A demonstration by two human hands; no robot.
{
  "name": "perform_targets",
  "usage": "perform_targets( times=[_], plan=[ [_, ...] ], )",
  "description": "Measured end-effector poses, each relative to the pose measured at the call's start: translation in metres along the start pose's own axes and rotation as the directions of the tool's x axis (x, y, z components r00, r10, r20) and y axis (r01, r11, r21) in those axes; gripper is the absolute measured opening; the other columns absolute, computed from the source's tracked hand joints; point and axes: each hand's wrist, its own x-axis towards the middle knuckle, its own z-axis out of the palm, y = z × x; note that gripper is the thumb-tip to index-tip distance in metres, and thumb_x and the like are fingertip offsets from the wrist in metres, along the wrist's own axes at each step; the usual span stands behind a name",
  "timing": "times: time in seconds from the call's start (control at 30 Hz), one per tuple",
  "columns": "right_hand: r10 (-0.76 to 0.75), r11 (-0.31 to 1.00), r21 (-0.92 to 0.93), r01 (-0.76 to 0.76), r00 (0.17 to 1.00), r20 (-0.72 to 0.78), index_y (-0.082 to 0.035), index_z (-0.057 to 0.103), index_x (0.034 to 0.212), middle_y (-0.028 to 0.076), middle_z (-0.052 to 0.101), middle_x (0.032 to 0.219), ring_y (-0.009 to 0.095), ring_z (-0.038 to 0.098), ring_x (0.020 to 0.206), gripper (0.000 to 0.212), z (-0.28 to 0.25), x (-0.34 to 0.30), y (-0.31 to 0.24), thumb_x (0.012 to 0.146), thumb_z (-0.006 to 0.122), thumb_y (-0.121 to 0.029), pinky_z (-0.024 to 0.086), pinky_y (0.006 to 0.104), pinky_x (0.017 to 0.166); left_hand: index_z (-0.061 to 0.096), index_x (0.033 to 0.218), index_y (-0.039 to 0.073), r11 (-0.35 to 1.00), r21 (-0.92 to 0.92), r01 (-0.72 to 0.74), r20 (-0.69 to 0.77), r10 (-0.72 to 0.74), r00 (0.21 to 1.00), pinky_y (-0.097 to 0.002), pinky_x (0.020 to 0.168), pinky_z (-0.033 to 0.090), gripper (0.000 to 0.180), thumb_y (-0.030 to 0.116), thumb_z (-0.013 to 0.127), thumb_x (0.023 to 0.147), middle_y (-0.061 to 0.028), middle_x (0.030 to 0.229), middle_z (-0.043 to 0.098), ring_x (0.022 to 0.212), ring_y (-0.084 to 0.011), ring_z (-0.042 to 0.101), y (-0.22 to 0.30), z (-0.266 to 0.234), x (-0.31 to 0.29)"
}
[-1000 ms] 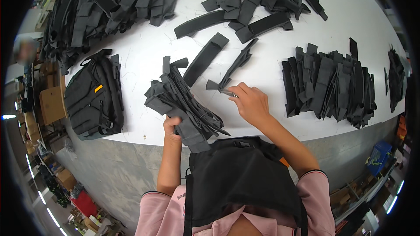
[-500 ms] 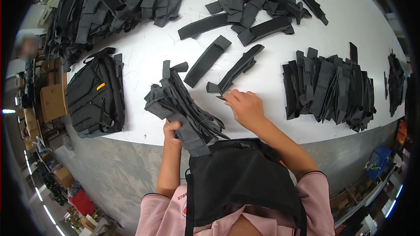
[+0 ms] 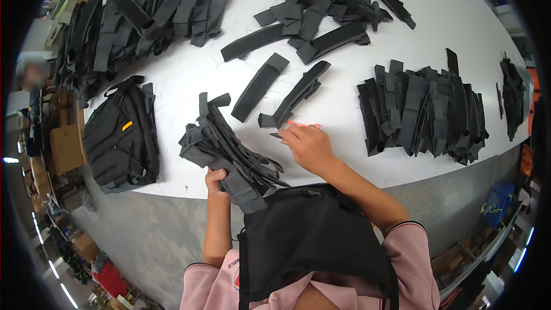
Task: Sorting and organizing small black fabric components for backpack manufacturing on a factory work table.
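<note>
My left hand (image 3: 215,181) is closed around the lower part of a thick bundle of dark grey fabric strips (image 3: 227,149), which leans up and away over the table's near edge. My right hand (image 3: 310,146) is closed on small orange-handled snips (image 3: 303,125); a dark pointed tip shows by the fingertips, and the rest is hidden in the hand. Just beyond these fingers lies a folded dark strip (image 3: 301,92), its near end close to the snips. Another flat strip (image 3: 260,87) rests to its left.
On the white table (image 3: 195,69), a black backpack (image 3: 121,138) lies at the left. Heaps of dark strips lie far left (image 3: 138,17), at the back (image 3: 333,0) and at right (image 3: 425,112). A smaller pile (image 3: 512,97) sits near the right edge. Loose threads are scattered about.
The whole view has shifted a little, moving the table's things leftward in the picture. More of the orange handle shows at my right hand. My left hand still grips the bundle.
</note>
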Motion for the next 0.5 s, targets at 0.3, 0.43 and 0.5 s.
perform_targets(
  times=[0.3,0.43,0.5],
  plan=[
    [0.059,0.997,-0.046,-0.06,0.998,-0.019,-0.009,0.06,0.096,0.002,0.055,0.081,0.019,0.056,0.067,0.025,-0.017,-0.021,-0.001,0.072,0.067,-0.013,0.041,0.0313,0.058,0.031,0.133,0.0,1.0,0.016,-0.011,0.001,0.011,1.0,-0.0456,0.093,0.045,0.084,0.008,0.066,0.056,-0.0211,0.128,0.044,0.109,-0.0338,0.052,-0.004,0.006,-0.001],
    [-0.081,0.994,-0.082,0.078,0.996,-0.026,-0.009,0.06,0.095,0.002,0.055,0.08,0.019,0.054,0.065,0.022,0.0,-0.009,0.002,0.073,0.065,-0.011,0.041,0.0301,0.059,0.031,0.132,-0.001,1.0,0.026,-0.012,0.014,0.012,1.0,-0.045,0.092,0.045,0.083,0.008,0.066,0.057,-0.0216,0.127,0.045,0.108,-0.034,0.052,-0.006,0.013,-0.005],
    [-0.086,0.993,-0.086,0.086,0.996,0.0,-0.009,0.06,0.093,0.003,0.055,0.08,0.019,0.055,0.065,0.021,0.004,-0.005,0.0,0.073,0.064,-0.01,0.041,0.0303,0.058,0.032,0.132,-0.002,0.999,0.034,-0.016,0.006,0.015,1.0,-0.0446,0.092,0.046,0.083,0.008,0.065,0.057,-0.0216,0.126,0.045,0.107,-0.034,0.052,-0.005,0.014,-0.008]
  ],
)
